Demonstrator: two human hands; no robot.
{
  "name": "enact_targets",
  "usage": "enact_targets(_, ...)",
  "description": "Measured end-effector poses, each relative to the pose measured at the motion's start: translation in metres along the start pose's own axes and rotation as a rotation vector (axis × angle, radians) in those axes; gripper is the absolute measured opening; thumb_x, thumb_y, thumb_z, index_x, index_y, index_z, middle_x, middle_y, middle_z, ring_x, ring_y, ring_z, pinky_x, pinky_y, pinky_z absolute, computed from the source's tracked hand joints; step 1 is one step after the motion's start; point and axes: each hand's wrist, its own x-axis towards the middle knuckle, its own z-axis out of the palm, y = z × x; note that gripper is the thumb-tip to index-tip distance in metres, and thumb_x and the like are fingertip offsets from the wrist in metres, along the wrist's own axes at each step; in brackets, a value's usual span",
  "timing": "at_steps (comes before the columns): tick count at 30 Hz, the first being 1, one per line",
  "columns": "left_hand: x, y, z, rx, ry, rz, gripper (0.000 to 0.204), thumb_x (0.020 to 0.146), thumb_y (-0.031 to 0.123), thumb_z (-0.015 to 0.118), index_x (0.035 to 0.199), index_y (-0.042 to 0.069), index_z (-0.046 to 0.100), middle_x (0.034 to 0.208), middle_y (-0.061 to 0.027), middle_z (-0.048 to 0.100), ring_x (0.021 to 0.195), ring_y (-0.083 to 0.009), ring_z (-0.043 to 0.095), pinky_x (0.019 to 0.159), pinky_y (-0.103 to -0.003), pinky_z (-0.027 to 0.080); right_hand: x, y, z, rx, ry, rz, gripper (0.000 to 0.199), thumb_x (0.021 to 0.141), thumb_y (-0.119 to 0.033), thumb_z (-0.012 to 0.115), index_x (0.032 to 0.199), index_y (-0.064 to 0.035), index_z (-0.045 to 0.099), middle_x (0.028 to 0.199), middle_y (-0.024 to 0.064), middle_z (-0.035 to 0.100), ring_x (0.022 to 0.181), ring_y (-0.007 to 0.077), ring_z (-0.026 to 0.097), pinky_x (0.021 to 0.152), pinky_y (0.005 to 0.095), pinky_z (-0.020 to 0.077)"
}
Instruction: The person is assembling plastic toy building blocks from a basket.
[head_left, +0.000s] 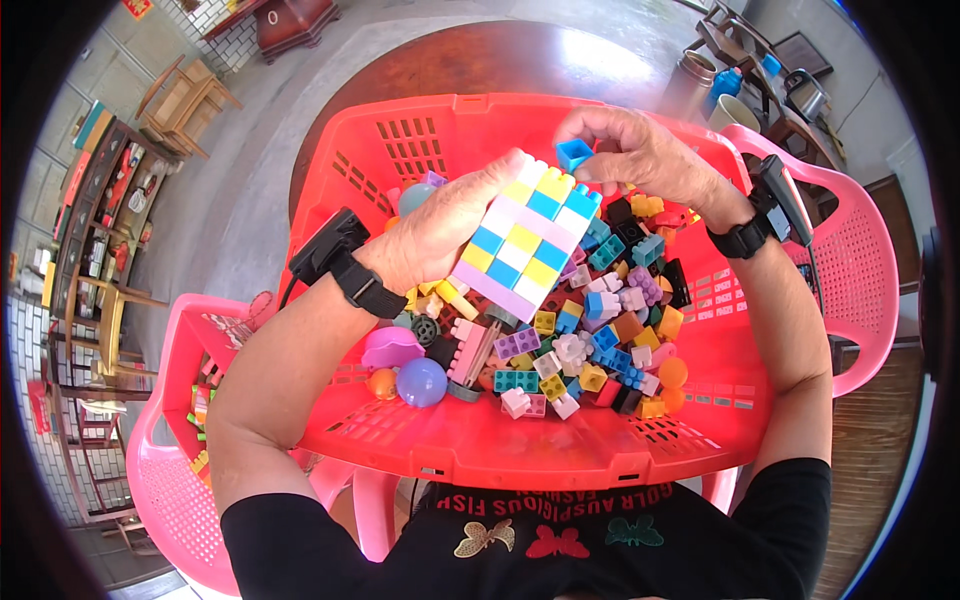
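Note:
My left hand (445,225) grips a flat slab of joined toy bricks (527,238) in pink, white, yellow and blue, held tilted above a red plastic basket (470,440). My right hand (640,150) pinches a single blue brick (574,153) right at the slab's top corner. Both wrists wear black bands with small devices. Below the hands, the basket holds a heap of loose coloured bricks (590,340), a purple ball (421,382) and a small orange ball (381,383).
Pink plastic chairs stand at the left (170,480) and right (860,260). A round dark wooden table (480,60) lies beyond the basket. Wooden furniture lines the far left; a kettle and containers (730,90) sit at the far right.

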Motion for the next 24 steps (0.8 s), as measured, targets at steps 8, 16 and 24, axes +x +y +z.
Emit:
enact_targets(8, 0.007, -0.014, -0.011, 0.542, 0.05, 0.174, 0.034, 0.083, 0.019, 0.07, 0.109, 0.002, 0.055, 0.1, -0.0059, 0.064, 0.089, -0.012, 0.063, 0.073, -0.027, 0.052, 0.0, -0.004, 0.003, 0.065, -0.092, 0.028, 0.026, 0.086, -0.013, 0.065, 0.11, -0.0078, 0.059, 0.078, -0.002, 0.058, 0.06, 0.0031, 0.053, 0.056, 0.0182, 0.0436)
enact_targets(16, 0.011, -0.019, -0.016, 0.976, 0.083, 0.357, 0.035, 0.077, 0.025, 0.073, 0.095, 0.002, 0.053, 0.08, -0.0136, 0.065, 0.077, -0.024, 0.066, 0.064, -0.034, 0.049, 0.0, -0.003, 0.004, -0.044, -0.112, -0.023, 0.023, 0.082, -0.011, 0.067, 0.103, -0.0044, 0.06, 0.084, -0.0017, 0.059, 0.07, 0.0032, 0.053, 0.061, 0.0201, 0.0445)
enact_targets(24, 0.008, -0.018, -0.014, 1.14, 0.136, 0.427, 0.041, 0.074, 0.033, 0.073, 0.092, 0.002, 0.052, 0.075, -0.0175, 0.061, 0.075, -0.0361, 0.061, 0.064, -0.042, 0.046, -0.002, -0.003, 0.015, -0.405, -0.035, -0.194, 0.031, 0.073, -0.009, 0.069, 0.102, -0.0013, 0.06, 0.095, 0.0085, 0.062, 0.086, 0.0212, 0.061, 0.076, 0.0306, 0.048)
